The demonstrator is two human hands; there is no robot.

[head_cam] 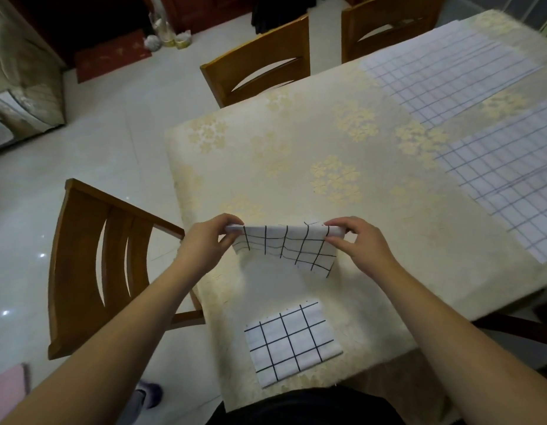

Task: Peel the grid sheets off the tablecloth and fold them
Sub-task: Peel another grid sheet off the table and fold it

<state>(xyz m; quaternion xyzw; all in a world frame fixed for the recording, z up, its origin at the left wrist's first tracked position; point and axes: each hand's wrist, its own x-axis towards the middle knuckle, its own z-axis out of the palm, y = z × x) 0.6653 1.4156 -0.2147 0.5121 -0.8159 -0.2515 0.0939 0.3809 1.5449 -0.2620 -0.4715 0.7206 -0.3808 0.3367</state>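
A white grid sheet with black lines [292, 248] hangs folded above the cream flowered tablecloth [296, 154]. My left hand [209, 240] pinches its upper left corner and my right hand [356, 245] pinches its upper right corner. Its lower edge droops toward the cloth. A second grid sheet [292, 340], folded into a small rectangle, lies flat on the tablecloth near the front edge, between my forearms. Two larger grid sheets still lie spread flat on the cloth: one at the far right [449, 78] and one at the right edge [511, 179].
A wooden chair [94, 262] stands at the table's left side, close to my left forearm. Two more wooden chairs [260, 62] [388, 26] stand along the far side. The floor is pale tile, with a slipper [148, 394] near my feet.
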